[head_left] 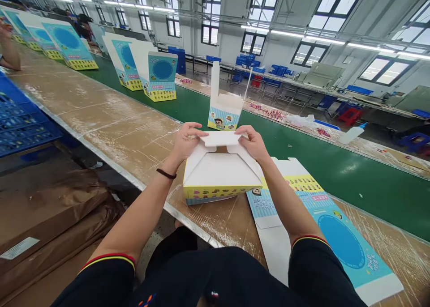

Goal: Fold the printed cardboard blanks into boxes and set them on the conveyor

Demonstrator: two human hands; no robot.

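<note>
A partly folded cardboard box (221, 192) rests on the bench in front of me, white inside with a yellow printed side facing me. My left hand (187, 140) pinches the left end of its far white flap (221, 138), thumb and fingers closed on the edge. At the opposite end of that flap, my right hand (252, 142) grips in the same way. Between the flaps a small brown gap shows. Flat printed cartons (341, 240), blue and yellow with a large oval, lie on the bench to the right, partly beneath my right forearm.
Beyond the box, an opened printed box (224, 117) stands on the green conveyor belt (329, 159). More display boxes (161, 76) line the belt to the left. A blue crate (27, 114) is at far left, near another person's arm (9, 52). A white bottle (352, 133) stands across the belt.
</note>
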